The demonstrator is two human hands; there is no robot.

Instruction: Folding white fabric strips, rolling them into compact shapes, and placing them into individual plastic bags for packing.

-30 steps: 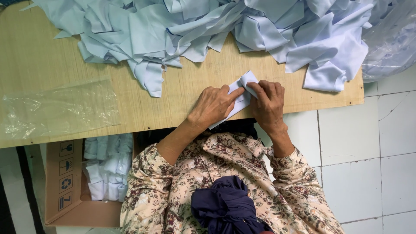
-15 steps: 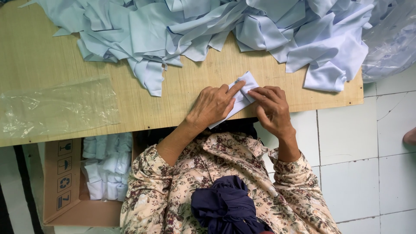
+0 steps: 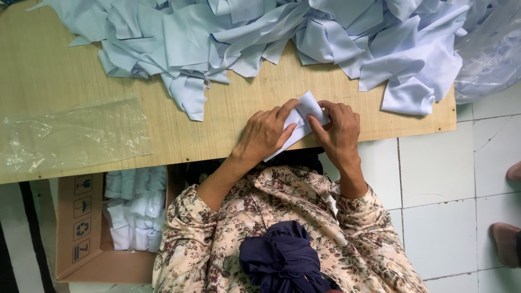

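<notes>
Head view from above shows us a person seated at the near edge of a wooden worktop [image 3: 65, 70], both hands closed together on a small pale-blue cloth piece [image 3: 308, 106] near the near-right corner. The left hand [image 3: 266, 135] lies flat over the piece's lower part with its forefinger stretched along the top, while the right hand [image 3: 341, 130] pinches the upper corner between thumb and fingers. Compared with half a second ago, we see the right hand has slid back up onto the piece and the corner now stands slightly raised. The piece itself has not left its spot, so we judge the same piece is still being worked. Two shoes [image 3: 507, 241] have also come into view on the tiled floor at the right. A heap of blue cloth [image 3: 228, 38] runs along the far edge. A flat clear plastic bag [image 3: 76, 133] lies by the near-left edge, and a second clear bag [image 3: 491, 51] with pale fabric inside sits off the far-right corner. Below the near-left edge stands an open brown cardboard box [image 3: 97, 266] holding folded pale-blue pieces [image 3: 135, 209]. Its flap carries a column of four square black handling symbols [image 3: 82, 217].
</notes>
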